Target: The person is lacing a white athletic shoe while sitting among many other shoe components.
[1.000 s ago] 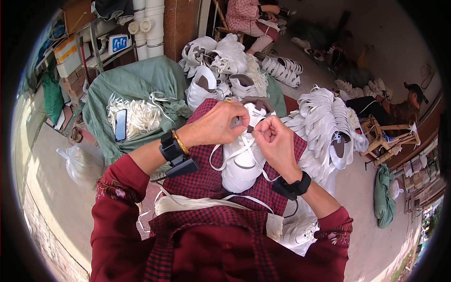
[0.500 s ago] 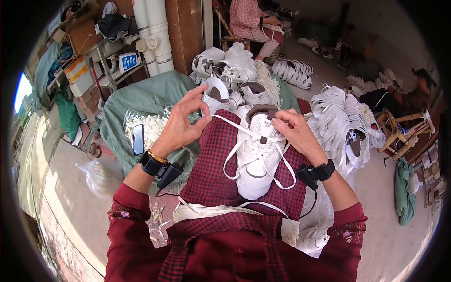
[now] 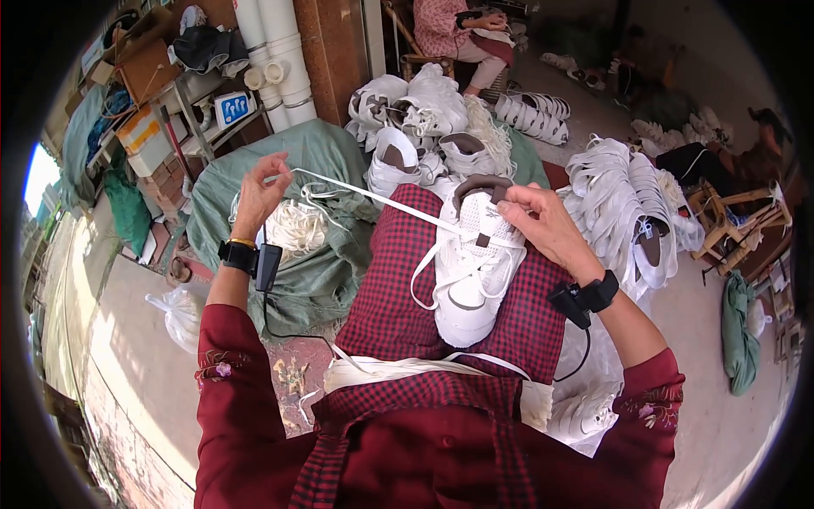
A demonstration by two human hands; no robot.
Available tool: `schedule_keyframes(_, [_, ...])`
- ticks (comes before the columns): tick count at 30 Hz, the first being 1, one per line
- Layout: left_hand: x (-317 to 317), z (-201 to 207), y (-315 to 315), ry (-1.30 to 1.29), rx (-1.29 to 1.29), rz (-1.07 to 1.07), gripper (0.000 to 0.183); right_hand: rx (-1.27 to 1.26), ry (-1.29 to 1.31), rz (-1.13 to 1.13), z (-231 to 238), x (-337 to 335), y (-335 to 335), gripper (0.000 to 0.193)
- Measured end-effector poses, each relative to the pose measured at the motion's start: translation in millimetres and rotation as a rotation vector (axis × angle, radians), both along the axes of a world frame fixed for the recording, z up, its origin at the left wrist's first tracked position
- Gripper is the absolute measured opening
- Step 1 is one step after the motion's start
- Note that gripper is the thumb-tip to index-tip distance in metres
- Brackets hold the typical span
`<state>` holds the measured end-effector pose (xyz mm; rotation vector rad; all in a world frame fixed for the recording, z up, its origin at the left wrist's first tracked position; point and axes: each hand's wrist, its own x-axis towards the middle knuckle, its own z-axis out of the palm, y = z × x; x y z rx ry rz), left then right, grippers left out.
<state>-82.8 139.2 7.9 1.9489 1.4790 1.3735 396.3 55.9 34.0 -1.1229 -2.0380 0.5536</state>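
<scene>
A white sneaker (image 3: 465, 310) with a dark lining lies on my lap, its toe toward me, on a red-and-black checked apron (image 3: 394, 254). My left hand (image 3: 261, 193) is out to the left, fingers pinched on the end of a white shoelace (image 3: 381, 198). That lace runs taut from the fingers to the eyelets, and another loop hangs beside the shoe's left side. My right hand (image 3: 547, 225) grips the sneaker's upper near the tongue and collar, thumb on top. Its other fingertips are partly hidden.
Beyond my knees stand several white sneakers (image 3: 394, 161). Loose laces (image 3: 297, 229) lie on a green sack (image 3: 331, 153) at left. Rows of white shoes (image 3: 649, 229) and a wooden chair (image 3: 746, 220) are at right. A seated person (image 3: 445, 38) works at the back.
My left hand has moved left and slightly up, drawing the lace out long and straight. The loop on the shoe's right has shrunk. My right hand stays at the shoe.
</scene>
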Motion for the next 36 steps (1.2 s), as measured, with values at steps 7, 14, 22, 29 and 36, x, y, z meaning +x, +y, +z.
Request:
schedule_keyframes(7, [82.9,-9.5,-34.7,0.237,0.149,-0.022,0.037,-0.096,0.449,0.072,0.3,7.6,-20.5,0.028])
schedule_keyframes(14, [194.9,2.5,-120.0,0.394,0.276,-0.510,0.024,0.319,-0.306,0.093,-9.1,9.3,-68.7,0.023])
schedule_keyframes(22, [194.9,8.5,-112.2,-0.083,-0.382,-0.781,0.023,-0.188,0.203,0.216,1.4,19.6,-59.6,0.023])
schedule_keyframes(29, [179.5,31.1,-71.4,-0.219,-0.301,-0.638,0.027,-0.142,0.203,0.047,-12.0,17.1,-31.3,0.035])
schedule_keyframes(36, [185.0,-5.2,-76.0,0.051,-0.183,-0.594,0.030,-0.003,0.167,0.000,-13.8,12.6,-28.8,0.037])
